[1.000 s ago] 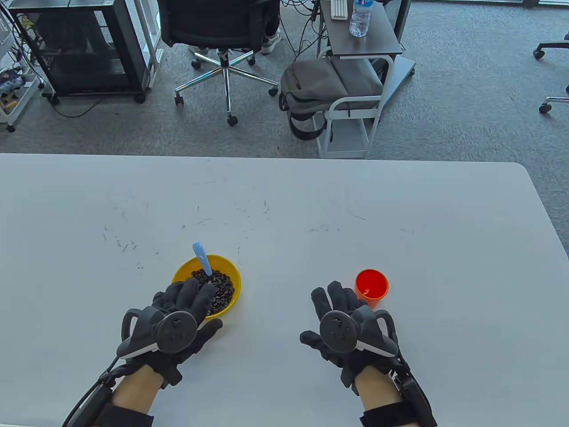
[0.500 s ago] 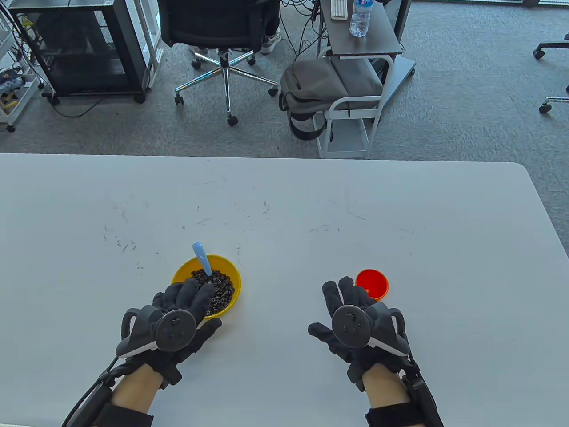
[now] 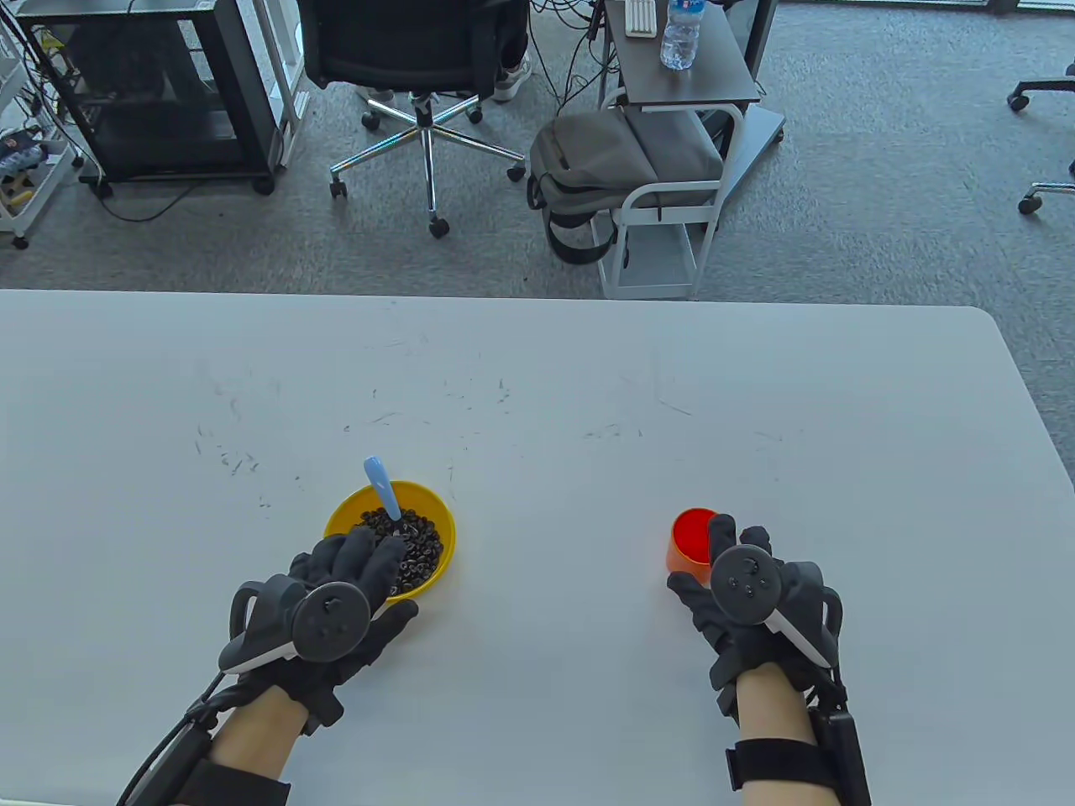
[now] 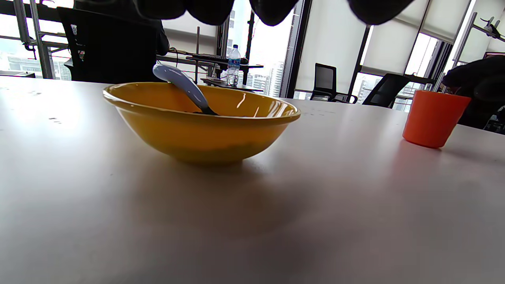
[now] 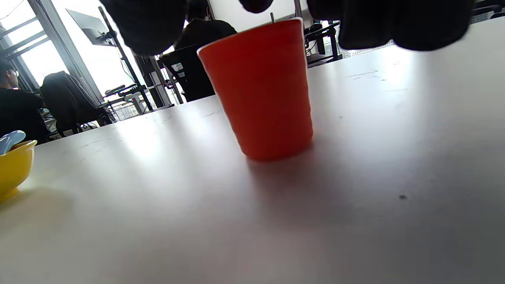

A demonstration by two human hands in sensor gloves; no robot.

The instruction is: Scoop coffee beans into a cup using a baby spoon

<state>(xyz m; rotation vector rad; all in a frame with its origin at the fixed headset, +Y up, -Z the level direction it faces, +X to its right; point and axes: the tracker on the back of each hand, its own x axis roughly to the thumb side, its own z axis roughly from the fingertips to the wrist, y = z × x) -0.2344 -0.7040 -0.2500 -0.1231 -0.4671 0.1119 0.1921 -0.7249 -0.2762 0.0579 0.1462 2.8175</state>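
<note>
We see a white tabletop [image 3: 537, 378] with a yellow bowl [image 3: 440, 514] on it. The bowl is full of dark coffee beans [image 3: 416, 550]. A little blue baby spoon [image 3: 380, 483] sits in the bowl. Its scoop end is down in the beans, and its handle leans up over the far rim of the bowl.

Our left hand [image 3: 332, 600] is at the near side of the bowl. Its fingers [image 3: 369, 558] reach out over the near rim and over some of the beans. They are spread out a bit and they hold nothing. They do not touch the spoon. In the left wrist view the bowl [image 4: 201, 126] stands right in front, with the spoon [image 4: 181, 85] poking up out of it and the fingertips hanging above.

An orange cup [image 3: 690, 541] stands upright on the tabletop, well apart from the bowl, off to the right. Our right hand [image 3: 747, 596] is right at the near side of the cup. One finger lies up along the cup's right rim, and the thumb sits at the near left of it. In the right wrist view the cup [image 5: 262, 90] is very close, with dark fingers [image 5: 394, 23] on both sides of its top. We cannot tell if the fingers press on the cup or are just beside it.

Past the tabletop there is a black office chair [image 3: 411, 50] and a grey backpack [image 3: 592, 159] on the floor.
</note>
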